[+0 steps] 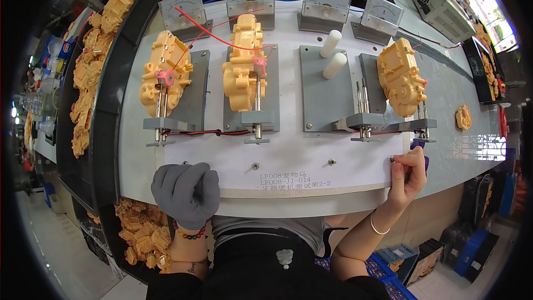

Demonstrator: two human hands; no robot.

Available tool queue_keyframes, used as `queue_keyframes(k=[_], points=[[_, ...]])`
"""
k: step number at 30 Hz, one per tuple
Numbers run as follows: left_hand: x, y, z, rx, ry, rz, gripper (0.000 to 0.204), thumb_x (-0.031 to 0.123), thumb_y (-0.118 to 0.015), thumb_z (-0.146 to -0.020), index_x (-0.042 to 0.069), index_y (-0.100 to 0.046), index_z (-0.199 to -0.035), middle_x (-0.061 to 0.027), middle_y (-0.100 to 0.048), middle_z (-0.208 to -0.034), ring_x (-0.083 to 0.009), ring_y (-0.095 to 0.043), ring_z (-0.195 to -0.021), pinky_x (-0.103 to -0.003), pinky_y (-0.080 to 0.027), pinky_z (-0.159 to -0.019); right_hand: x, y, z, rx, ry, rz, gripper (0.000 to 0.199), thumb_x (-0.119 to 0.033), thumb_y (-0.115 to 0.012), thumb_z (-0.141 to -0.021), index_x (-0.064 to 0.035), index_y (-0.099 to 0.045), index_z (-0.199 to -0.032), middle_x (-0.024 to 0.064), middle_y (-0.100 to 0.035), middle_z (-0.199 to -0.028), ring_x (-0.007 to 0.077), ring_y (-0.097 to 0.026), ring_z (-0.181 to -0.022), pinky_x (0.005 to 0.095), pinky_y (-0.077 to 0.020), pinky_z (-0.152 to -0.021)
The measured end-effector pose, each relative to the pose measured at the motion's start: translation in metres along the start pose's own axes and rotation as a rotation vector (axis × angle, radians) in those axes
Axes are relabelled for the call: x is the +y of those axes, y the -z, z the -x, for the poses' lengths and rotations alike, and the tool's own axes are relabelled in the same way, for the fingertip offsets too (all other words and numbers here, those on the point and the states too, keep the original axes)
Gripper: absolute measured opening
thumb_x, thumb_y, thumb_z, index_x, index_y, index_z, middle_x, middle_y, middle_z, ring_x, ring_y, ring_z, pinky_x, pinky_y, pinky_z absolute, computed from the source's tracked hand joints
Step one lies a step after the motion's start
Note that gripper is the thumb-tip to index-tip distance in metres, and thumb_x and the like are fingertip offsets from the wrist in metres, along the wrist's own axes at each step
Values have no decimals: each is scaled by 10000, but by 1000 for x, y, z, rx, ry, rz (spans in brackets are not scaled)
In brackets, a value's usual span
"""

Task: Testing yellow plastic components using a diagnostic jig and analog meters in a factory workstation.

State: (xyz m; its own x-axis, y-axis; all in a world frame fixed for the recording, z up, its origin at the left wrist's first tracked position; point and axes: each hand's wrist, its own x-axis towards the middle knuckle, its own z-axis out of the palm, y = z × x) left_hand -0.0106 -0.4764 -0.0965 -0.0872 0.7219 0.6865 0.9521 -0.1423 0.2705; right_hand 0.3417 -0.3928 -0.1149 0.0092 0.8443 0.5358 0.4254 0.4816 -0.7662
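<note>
My left hand (187, 193), in a grey glove, is curled closed at the board's front edge, beside a small switch (186, 163); its fingertips are hidden. My bare right hand (410, 173) pinches a small toggle switch (392, 160) at the front right corner. Yellow-orange plastic gearboxes stand on grey fixtures: one at the left (165, 72), one left of centre (242, 66) and one at the right (398, 75). Pink parts show on the two left ones, with red wires leading off. The remaining fixture plate (325, 94) carries two white posts (335, 65) and no gearbox.
Several analog meters (250, 1) line the back of the white board (288, 153). Two more switches, one left (255, 166) and one right (332, 161), sit along its front. Black bins (102, 128) of gearboxes flank the left. A loose yellow part (463, 118) and power supply (444, 11) are at right.
</note>
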Motion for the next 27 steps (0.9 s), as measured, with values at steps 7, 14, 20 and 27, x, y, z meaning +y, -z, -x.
queue_keyframes(k=[7, 14, 20, 27], points=[[1, -2, -2, 2, -10, 12, 135, 100, -721, -703, 99, -674, -830, -35, -603, -712, -246, -555, -636, -344, -453, -585, -17, 2, -1, 10, -221, 71, 111, -40, -668, -843, 3, -607, -926, -29, -398, -730, 72, -338, -656, 210, -253, -599], [2, 0, -4, -11, -1, 11, 136, 93, -722, -703, 95, -671, -829, -39, -607, -710, -245, -552, -616, -344, -450, -579, -19, 5, -3, -57, -284, 27, 95, -30, -652, -865, 1, -604, -941, -31, -407, -752, 61, -341, -652, 203, -263, -600], [6, 2, -5, -49, 17, 40, 63, 8, -659, -756, 24, -657, -818, -69, -618, -741, -238, -556, -670, -337, -438, -581, -21, 2, -2, -51, -245, 78, 53, -11, -632, -867, 4, -600, -906, -21, -411, -754, 69, -355, -655, 207, -278, -604], [5, 2, -4, -47, 2, 25, 59, 17, -660, -758, 29, -658, -816, -69, -624, -746, -244, -560, -680, -341, -450, -598, -21, 1, -1, -54, -236, 109, 40, -13, -626, -868, 3, -600, -893, -16, -401, -750, 78, -357, -660, 214, -281, -604]])
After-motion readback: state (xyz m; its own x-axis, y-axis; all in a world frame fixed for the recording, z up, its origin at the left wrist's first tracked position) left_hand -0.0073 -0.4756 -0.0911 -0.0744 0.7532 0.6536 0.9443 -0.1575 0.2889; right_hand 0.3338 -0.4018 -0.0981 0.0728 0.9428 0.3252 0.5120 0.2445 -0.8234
